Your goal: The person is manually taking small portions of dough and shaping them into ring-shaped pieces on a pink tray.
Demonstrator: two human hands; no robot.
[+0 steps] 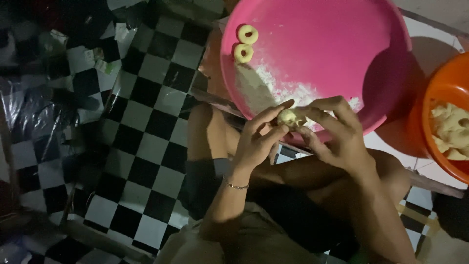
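— What are the hands doing?

— Both meet over the near rim of the pink basin (391, 58). The left hand (256, 142) and the right hand (337, 132) pinch a small lump of dough (288, 117) between their fingertips, fingers closed on it from either side.

— Where does the lump sit against the basin?

— Just above the near edge, held in the air, not resting on anything.

— Anything in the basin?

— Two dough rings (245, 43) lie touching each other by its far left edge, and a patch of white flour (273, 85) spreads from there toward the near rim.

— And beside it?

— An orange bowl (435, 98) at the right, close to the pink one, holds a pale mass of dough (452, 129). The left wrist wears a thin bracelet (237, 186). Below lies a black-and-white checkered floor (146, 146).
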